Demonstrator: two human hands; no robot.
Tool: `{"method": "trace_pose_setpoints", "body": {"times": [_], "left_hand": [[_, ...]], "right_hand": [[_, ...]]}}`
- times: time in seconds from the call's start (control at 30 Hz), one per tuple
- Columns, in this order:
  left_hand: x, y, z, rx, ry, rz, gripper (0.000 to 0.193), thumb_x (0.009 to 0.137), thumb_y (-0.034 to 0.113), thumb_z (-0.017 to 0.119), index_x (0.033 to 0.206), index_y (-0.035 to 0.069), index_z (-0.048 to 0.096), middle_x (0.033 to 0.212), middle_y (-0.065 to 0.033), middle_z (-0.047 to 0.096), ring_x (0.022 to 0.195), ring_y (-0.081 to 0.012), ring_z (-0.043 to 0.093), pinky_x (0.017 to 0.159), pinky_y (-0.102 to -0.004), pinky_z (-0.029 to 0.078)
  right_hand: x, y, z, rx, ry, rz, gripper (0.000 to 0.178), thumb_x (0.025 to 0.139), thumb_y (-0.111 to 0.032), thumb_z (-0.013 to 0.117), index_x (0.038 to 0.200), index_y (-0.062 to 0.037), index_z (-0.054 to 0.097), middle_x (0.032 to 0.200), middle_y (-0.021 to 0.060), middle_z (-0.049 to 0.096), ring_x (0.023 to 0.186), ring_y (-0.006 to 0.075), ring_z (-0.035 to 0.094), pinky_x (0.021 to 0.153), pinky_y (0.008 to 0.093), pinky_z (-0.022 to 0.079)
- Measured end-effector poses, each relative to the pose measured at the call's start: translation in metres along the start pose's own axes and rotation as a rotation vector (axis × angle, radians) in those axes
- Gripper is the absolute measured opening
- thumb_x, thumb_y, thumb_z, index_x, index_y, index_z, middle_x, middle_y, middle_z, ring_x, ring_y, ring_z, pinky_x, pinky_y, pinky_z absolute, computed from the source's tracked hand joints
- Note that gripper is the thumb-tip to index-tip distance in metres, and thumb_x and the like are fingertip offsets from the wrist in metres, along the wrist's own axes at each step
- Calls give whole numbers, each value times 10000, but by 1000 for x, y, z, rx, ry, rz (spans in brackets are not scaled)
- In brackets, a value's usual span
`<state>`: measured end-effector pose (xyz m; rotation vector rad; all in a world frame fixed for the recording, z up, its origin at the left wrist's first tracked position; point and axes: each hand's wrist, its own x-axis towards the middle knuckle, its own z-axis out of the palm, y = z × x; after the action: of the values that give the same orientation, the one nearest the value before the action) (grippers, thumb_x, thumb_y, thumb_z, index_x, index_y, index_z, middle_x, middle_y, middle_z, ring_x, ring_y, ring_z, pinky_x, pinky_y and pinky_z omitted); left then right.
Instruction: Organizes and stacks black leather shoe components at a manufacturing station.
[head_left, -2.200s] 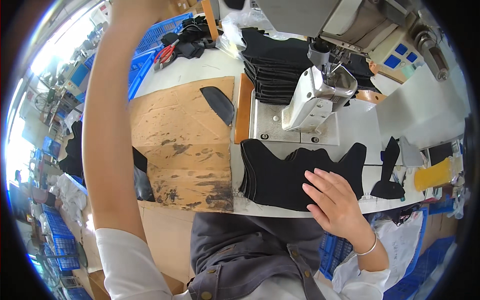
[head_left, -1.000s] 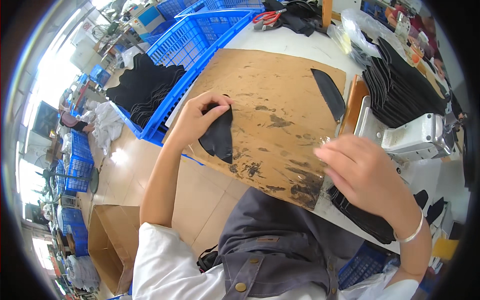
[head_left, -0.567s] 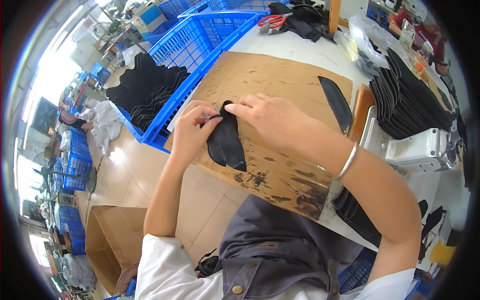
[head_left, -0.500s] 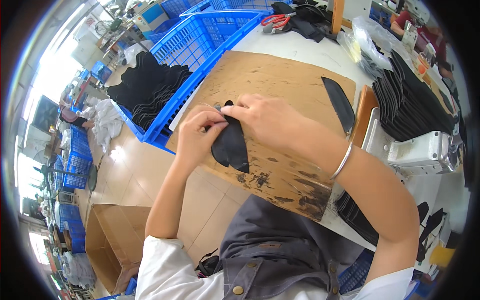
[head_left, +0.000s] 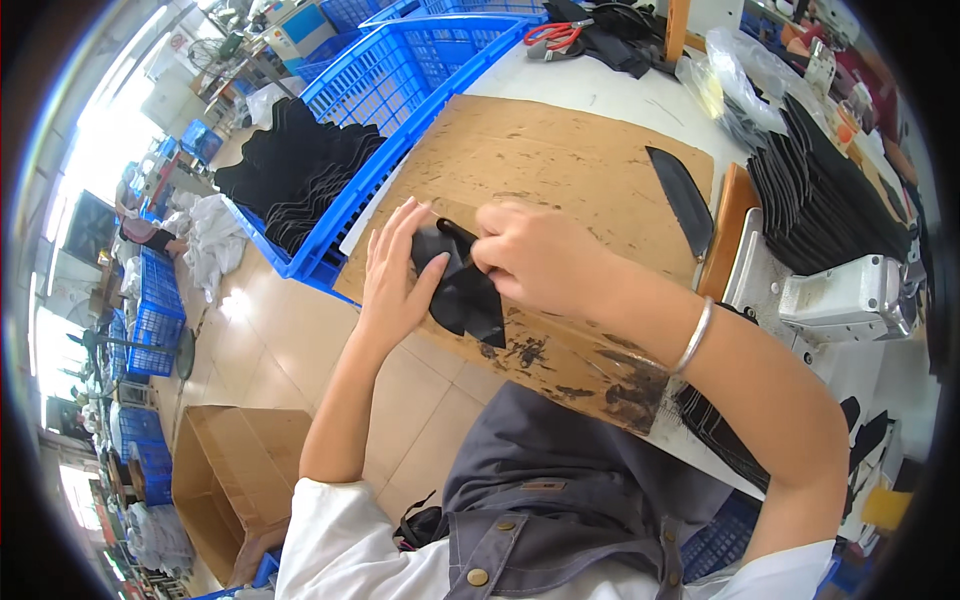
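A dark, glossy, leather-like black piece (head_left: pixel 465 305) with a pointed lower end lies on the worn brown cardboard sheet (head_left: pixel 560 150). My left hand (head_left: pixel 395 270) rests along its left side, fingers stretched out and the thumb lying on its surface. Closed at the upper right of the piece, my right hand (head_left: pixel 535 250) has its fingertips pinching the edge, where a narrow strip stands up as a fold. The curled fingers partly hide that edge. Another black curved piece (head_left: pixel 682 200) lies apart at the right side of the cardboard.
A blue crate (head_left: pixel 420 60) holding stacked black pieces (head_left: pixel 290 180) stands at the left. Red-handled pliers (head_left: pixel 555 38) lie at the back. More stacked black pieces (head_left: pixel 820 190) and a white machine part (head_left: pixel 845 300) are at the right. A cardboard box (head_left: pixel 240 480) stands on the floor.
Both hands were pinching together at the piece's upper end. My left fingers have straightened out and flattened along its side. My right hand has curled closed and shifted slightly down the right edge.
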<state>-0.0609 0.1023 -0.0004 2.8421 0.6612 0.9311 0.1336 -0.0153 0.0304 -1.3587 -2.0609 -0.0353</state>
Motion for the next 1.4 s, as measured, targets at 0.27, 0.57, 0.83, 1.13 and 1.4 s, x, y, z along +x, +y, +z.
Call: {"method": "trace_pose_setpoints", "body": {"times": [0.27,0.57,0.83,1.13,1.4], "left_hand": [[12,20,5,-910,-99,-671,512,845,89,687,1291,34,440,890,-55,651,814,-114,602,750,-262,491],[4,-16,15,-679,-12,-566,208,893,36,576,1087,-11,633,1029,-79,638,808,-113,621,743,-219,493],[11,10,13,-80,32,-277,359,922,263,561,1165,6,622,1261,-159,545,1164,-293,518,1002,-383,390],[28,124,-5,-881,-252,43,436,852,130,631,1260,20,527,1260,-118,576,1213,-241,513,1024,-362,364],[84,205,-12,-1178,-617,139,254,866,148,664,1069,2,619,1007,-60,643,954,-121,580,861,-268,438]], "right_hand": [[-19,-3,-11,-14,-64,63,74,725,-81,660,726,-59,590,833,72,540,838,256,577,701,365,499],[-86,-59,-119,289,-268,241,94,718,-9,603,811,-11,593,860,102,588,870,283,599,752,362,515],[-152,-69,-158,688,264,870,57,854,30,550,902,3,565,956,70,631,866,94,603,782,229,482],[-163,-75,-169,815,288,958,201,926,-181,555,994,0,609,850,19,637,773,56,591,663,204,481],[-151,-88,-162,924,186,963,193,908,-165,601,974,17,598,846,22,626,767,61,603,665,213,491]]}}
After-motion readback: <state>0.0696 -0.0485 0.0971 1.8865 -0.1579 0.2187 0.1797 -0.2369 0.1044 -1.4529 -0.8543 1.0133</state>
